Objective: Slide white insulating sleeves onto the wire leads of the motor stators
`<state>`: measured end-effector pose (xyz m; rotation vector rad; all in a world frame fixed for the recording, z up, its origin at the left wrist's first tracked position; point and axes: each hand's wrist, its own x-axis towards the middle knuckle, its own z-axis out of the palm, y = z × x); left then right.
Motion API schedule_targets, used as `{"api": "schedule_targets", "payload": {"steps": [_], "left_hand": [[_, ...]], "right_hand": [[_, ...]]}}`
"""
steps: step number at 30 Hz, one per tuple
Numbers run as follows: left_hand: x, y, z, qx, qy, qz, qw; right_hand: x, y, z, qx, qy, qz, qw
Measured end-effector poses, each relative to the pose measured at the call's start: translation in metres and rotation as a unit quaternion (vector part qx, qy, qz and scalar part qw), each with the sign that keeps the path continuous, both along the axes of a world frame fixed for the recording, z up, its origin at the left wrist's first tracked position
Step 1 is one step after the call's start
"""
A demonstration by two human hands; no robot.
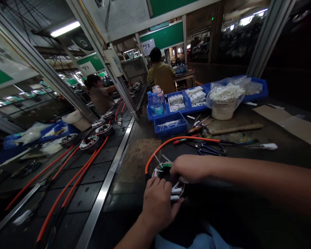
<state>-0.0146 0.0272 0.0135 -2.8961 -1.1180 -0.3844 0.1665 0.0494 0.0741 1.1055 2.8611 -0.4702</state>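
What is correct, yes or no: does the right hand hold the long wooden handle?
No, the wooden handle lies on the bench, while the right hand is at the ring-shaped part.

The left hand (158,200) is gripping a wound ring (164,167) at the near edge of the desk (241,116), while the right hand (188,167) is curling over the ring's far right side. An orange cable (171,139) is arching rightward from the ring, passing near the pliers (209,150). Beyond, blue bins (200,107) are holding white tubes (176,102). Leftward, similar rings (103,129) are lying on a conveyor (93,176); a person (160,74) is facing away farther back.
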Motion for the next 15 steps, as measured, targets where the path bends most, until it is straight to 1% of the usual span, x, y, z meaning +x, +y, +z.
{"api": "schedule_targets", "payload": {"steps": [2,4,6,7,9,11,13,15], "left_hand": [[0.006,-0.002,0.0,0.004,0.027,0.031,0.999],[0.01,-0.002,0.002,-0.003,0.042,0.055,0.998],[0.007,-0.002,0.007,-0.026,0.039,0.05,0.998],[0.003,-0.001,0.01,-0.045,0.026,0.029,0.998],[-0.004,0.001,0.017,-0.095,-0.012,-0.026,0.995],[-0.009,0.003,0.023,-0.143,-0.041,-0.052,0.987],[-0.009,0.006,0.028,-0.168,-0.044,-0.035,0.984],[-0.004,0.007,0.029,-0.169,-0.03,-0.013,0.985]], "right_hand": [[0.011,-0.022,-0.01,0.011,0.09,-0.053,0.995],[0.012,-0.044,-0.022,0.049,0.152,-0.118,0.98],[0.006,-0.058,-0.036,0.075,0.201,-0.178,0.96],[0.002,-0.061,-0.043,0.078,0.225,-0.2,0.95],[-0.005,-0.06,-0.052,0.069,0.27,-0.23,0.932],[-0.008,-0.053,-0.055,0.055,0.291,-0.253,0.921],[-0.007,-0.044,-0.053,0.058,0.274,-0.261,0.924],[-0.005,-0.038,-0.048,0.083,0.227,-0.249,0.938]]}}
